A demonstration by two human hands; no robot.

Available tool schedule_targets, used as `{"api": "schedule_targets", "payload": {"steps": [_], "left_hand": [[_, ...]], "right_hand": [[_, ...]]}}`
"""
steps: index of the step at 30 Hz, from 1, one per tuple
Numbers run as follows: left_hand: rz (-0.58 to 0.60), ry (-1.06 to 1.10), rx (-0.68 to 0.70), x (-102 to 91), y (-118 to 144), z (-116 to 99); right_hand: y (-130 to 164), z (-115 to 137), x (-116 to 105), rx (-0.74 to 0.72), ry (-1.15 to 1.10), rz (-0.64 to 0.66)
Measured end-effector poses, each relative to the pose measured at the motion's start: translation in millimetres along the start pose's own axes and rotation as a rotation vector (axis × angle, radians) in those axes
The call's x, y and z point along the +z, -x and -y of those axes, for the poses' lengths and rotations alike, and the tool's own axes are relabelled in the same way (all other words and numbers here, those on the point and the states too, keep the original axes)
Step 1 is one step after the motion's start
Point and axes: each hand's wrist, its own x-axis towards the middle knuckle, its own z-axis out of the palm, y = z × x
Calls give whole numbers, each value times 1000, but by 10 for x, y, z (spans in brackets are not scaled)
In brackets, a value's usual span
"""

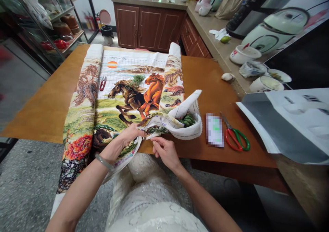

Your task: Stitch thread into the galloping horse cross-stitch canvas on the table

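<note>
Wooden orange-brown table (48, 101) with a big cross-stitch canvas of two running horses (128, 91) spread over it, near end hanging off the edge toward the lap. Only the head view to go on. The left hand (131, 134) lies palm down on the folded-over white hem of the cloth, fingers curled and pinching it; the right hand (164, 149) sits just under the table edge, fingertips closed in a pinch at the hem, and whether there's a needle in there I honestly can't tell, too small. My guess at the risks: the hanging end is heavy enough to drag the piece if that pinch loosens, and a hidden needle could prick the left fingers, they're that close. The bundle of green thread (189, 120) tucked in the rolled corner looks ready to tangle or spill. Green-and-red handled scissors (236, 137) lie well apart on the right, small red snips (102, 83) on the canvas up top, which could snag stitches if the cloth shifts.
</note>
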Motion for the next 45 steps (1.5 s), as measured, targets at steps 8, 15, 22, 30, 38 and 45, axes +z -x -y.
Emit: {"api": "schedule_targets", "payload": {"steps": [8, 15, 22, 30, 38, 45], "left_hand": [[-17, 1, -4, 4, 4, 1], [-13, 10, -3, -2, 5, -1], [-11, 16, -9, 1, 12, -20], [-23, -6, 10, 0, 11, 7], [-13, -24, 16, -4, 6, 13], [-18, 8, 15, 1, 1, 39]], "right_hand": [[-18, -42, 14, -23, 26, -11], [-28, -58, 53, -36, -42, -23], [-31, -79, 72, -36, -37, -27], [-50, -87, 66, -56, 1, -35], [-57, -68, 88, -40, -51, -38], [-40, -89, 108, -17, -50, -37]]}}
